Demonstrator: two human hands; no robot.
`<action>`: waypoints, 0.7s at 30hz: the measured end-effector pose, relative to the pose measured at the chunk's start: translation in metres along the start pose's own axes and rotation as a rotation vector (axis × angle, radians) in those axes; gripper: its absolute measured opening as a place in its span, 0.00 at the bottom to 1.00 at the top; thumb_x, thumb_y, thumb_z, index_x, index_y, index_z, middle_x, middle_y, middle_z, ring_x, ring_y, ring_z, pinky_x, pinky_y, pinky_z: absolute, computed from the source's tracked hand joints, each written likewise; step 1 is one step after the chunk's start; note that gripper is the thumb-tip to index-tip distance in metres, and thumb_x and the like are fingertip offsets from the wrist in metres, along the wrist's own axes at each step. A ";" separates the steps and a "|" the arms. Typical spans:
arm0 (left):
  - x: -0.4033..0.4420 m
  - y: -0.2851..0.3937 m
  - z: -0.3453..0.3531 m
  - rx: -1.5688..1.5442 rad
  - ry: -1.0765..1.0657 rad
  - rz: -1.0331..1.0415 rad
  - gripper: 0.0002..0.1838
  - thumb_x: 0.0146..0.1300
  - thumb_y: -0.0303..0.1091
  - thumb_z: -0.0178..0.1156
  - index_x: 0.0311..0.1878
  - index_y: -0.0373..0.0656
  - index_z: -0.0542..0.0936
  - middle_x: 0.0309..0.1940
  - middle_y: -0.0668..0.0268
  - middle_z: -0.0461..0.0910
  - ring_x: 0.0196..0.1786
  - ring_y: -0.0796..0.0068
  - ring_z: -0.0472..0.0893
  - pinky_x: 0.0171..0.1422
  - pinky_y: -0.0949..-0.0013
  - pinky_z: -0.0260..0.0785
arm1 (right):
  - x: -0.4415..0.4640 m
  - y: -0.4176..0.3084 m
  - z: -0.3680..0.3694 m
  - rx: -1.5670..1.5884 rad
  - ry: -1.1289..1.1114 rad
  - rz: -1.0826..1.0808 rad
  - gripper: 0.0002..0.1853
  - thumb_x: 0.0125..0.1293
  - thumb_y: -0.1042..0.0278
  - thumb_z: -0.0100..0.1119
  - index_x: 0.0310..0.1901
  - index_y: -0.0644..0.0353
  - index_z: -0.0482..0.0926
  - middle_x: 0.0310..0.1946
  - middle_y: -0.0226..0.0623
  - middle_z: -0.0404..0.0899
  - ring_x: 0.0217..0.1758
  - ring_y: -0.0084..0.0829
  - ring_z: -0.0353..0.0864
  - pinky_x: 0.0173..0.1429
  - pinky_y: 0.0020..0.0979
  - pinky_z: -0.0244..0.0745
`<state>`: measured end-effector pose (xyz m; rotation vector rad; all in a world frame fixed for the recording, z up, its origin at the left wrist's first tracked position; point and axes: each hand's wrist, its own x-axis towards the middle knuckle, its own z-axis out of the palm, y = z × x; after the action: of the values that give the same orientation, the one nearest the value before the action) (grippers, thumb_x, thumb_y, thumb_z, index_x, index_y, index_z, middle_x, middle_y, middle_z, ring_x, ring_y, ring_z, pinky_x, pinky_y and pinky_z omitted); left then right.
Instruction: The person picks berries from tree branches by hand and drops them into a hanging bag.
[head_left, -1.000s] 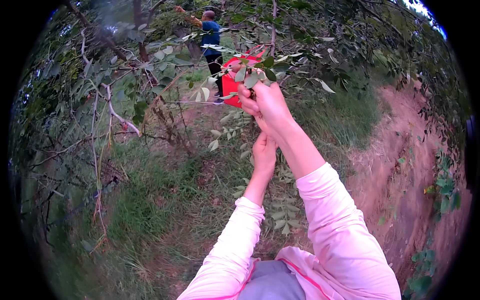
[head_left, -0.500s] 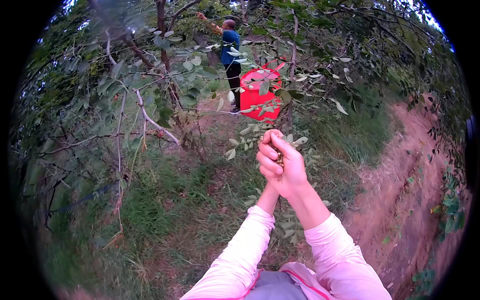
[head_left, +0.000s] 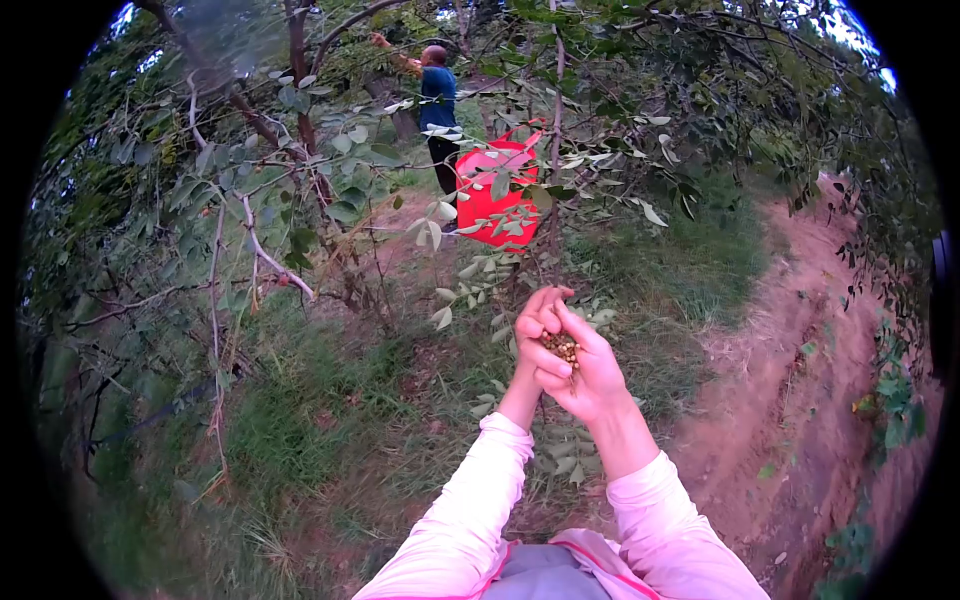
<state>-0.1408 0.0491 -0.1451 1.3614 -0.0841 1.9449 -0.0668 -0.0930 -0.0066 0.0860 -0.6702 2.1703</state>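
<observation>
My right hand [head_left: 592, 378] is curled into a cup, with a heap of small round brownish-green berries [head_left: 561, 347] in its palm. Against it, on the far left side, is my left hand [head_left: 533, 322], its fingers bent in near the berries. Whether the left fingers pinch anything is hidden. Leafy twigs [head_left: 480, 290] are just beyond both hands. Above them, behind the leaves, a red bag [head_left: 490, 212] with a handle loop hangs by a thin trunk [head_left: 557, 110].
A person [head_left: 438, 100] in a blue top stands behind the bag, one arm raised into the branches. Bare crooked branches [head_left: 262, 250] reach in from the left. Grass [head_left: 300, 400] covers the ground below, and a reddish dirt slope [head_left: 770, 400] runs along the right.
My hands have lowered slightly and the right palm has opened upward, showing more of the berries. The background has shifted left in view.
</observation>
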 end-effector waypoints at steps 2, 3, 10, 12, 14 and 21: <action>0.002 0.020 0.009 0.191 0.106 -0.129 0.11 0.59 0.40 0.61 0.44 0.52 0.81 0.43 0.63 0.77 0.49 0.69 0.75 0.62 0.63 0.64 | 0.004 -0.008 0.008 -0.138 0.020 -0.024 0.16 0.79 0.53 0.41 0.38 0.56 0.66 0.34 0.31 0.66 0.18 0.14 0.57 0.19 0.18 0.51; 0.002 0.031 0.017 0.285 0.156 -0.195 0.10 0.61 0.39 0.60 0.45 0.51 0.81 0.43 0.65 0.77 0.48 0.71 0.75 0.60 0.66 0.65 | 0.007 -0.013 0.011 -0.218 0.033 -0.037 0.16 0.78 0.52 0.41 0.38 0.56 0.66 0.32 0.30 0.66 0.18 0.14 0.57 0.19 0.18 0.51; 0.008 0.056 0.053 0.371 0.363 -0.450 0.12 0.73 0.37 0.54 0.47 0.39 0.80 0.29 0.79 0.72 0.29 0.90 0.66 0.33 0.81 0.60 | 0.015 -0.063 0.035 -0.452 0.124 -0.124 0.18 0.80 0.53 0.38 0.31 0.53 0.62 0.23 0.25 0.63 0.14 0.13 0.54 0.16 0.17 0.48; 0.012 0.056 0.051 0.400 0.325 -0.510 0.13 0.75 0.39 0.52 0.46 0.40 0.80 0.28 0.78 0.71 0.29 0.89 0.66 0.34 0.81 0.58 | 0.015 -0.089 0.046 -0.448 0.195 -0.219 0.19 0.79 0.52 0.39 0.30 0.52 0.61 0.23 0.25 0.63 0.14 0.12 0.53 0.15 0.16 0.46; 0.013 0.056 0.055 0.424 0.312 -0.538 0.14 0.75 0.40 0.51 0.44 0.40 0.80 0.26 0.79 0.67 0.28 0.89 0.63 0.33 0.81 0.54 | 0.016 -0.118 0.044 -0.447 0.159 -0.268 0.18 0.77 0.49 0.46 0.32 0.53 0.66 0.23 0.24 0.65 0.14 0.12 0.54 0.16 0.18 0.46; 0.008 0.060 0.051 0.453 0.342 -0.502 0.12 0.75 0.37 0.51 0.43 0.41 0.81 0.23 0.81 0.65 0.26 0.91 0.59 0.30 0.81 0.49 | 0.046 -0.135 0.064 -1.127 0.438 -0.476 0.16 0.76 0.56 0.50 0.45 0.61 0.78 0.18 0.16 0.59 0.16 0.09 0.52 0.20 0.18 0.45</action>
<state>-0.1383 -0.0127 -0.0955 1.1472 0.8273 1.7781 -0.0057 -0.0243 0.1199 -0.7201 -1.3313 1.0736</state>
